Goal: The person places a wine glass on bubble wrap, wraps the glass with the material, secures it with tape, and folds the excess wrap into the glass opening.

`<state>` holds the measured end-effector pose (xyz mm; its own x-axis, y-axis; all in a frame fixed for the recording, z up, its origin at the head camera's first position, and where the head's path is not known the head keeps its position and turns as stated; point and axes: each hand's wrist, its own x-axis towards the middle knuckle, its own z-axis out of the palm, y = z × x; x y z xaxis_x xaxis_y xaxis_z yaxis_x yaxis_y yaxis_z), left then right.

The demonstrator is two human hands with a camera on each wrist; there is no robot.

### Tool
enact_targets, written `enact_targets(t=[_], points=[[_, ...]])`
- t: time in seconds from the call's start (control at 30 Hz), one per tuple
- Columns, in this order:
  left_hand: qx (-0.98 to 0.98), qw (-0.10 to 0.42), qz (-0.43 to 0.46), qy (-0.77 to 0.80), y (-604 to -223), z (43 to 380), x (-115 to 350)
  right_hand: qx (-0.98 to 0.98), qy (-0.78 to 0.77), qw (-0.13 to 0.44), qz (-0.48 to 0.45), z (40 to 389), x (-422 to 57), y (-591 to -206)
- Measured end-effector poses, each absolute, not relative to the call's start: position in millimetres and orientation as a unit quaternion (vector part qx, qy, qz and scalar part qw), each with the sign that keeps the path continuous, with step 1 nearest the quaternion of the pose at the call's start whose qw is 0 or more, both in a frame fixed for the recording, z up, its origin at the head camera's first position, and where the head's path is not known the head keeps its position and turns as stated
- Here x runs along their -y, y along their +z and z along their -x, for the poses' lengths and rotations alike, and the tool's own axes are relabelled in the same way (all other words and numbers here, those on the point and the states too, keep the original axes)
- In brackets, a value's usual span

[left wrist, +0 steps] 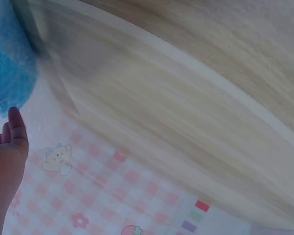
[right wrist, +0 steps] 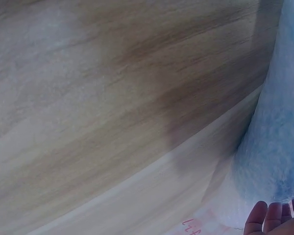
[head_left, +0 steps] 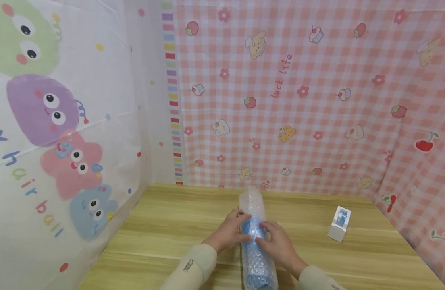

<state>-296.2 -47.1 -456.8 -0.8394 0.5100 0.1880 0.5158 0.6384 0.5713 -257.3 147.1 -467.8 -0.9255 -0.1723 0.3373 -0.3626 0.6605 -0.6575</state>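
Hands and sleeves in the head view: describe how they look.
The left hand and right hand wear no gloves. The left sleeve is pale cream, with a small dark marking too blurred to read. The right sleeve is the same colour; the picture's lower edge cuts it off.

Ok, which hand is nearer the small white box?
The right hand: it's at the right of the bubble-wrapped roll, towards the small white box, while the left hand is at the roll's other side.

A long bubble-wrapped roll [head_left: 258, 255] (blue inside, paler at the far end) lies flat on the wood-grain tabletop [head_left: 171, 227].
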Motion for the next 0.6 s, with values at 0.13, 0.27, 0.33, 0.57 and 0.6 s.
enact_targets(t=[0.13, 0.27, 0.33, 0.57, 0.6], points=[[0.903, 0.025, 0.320, -0.287, -455.4, 297.6, 47.1, 0.908, 0.373, 0.124, -0.146, 256.6, -144.8, -467.8], [0.908, 0.013, 0.324, -0.264, -454.2, 298.0, 48.4, 0.911, 0.373, 0.109, -0.140, 255.5, -144.0, -465.8], [0.911, 0.004, 0.317, -0.263, -452.9, 297.4, 49.4, 0.911, 0.373, 0.104, -0.141, 255.1, -144.0, -464.8], [0.911, -0.005, 0.312, -0.271, -451.2, 298.0, 50.2, 0.903, 0.396, 0.096, -0.138, 256.2, -146.4, -463.2], [0.911, -0.008, 0.310, -0.273, -451.4, 298.5, 50.2, 0.901, 0.401, 0.097, -0.138, 256.6, -147.2, -463.3]])
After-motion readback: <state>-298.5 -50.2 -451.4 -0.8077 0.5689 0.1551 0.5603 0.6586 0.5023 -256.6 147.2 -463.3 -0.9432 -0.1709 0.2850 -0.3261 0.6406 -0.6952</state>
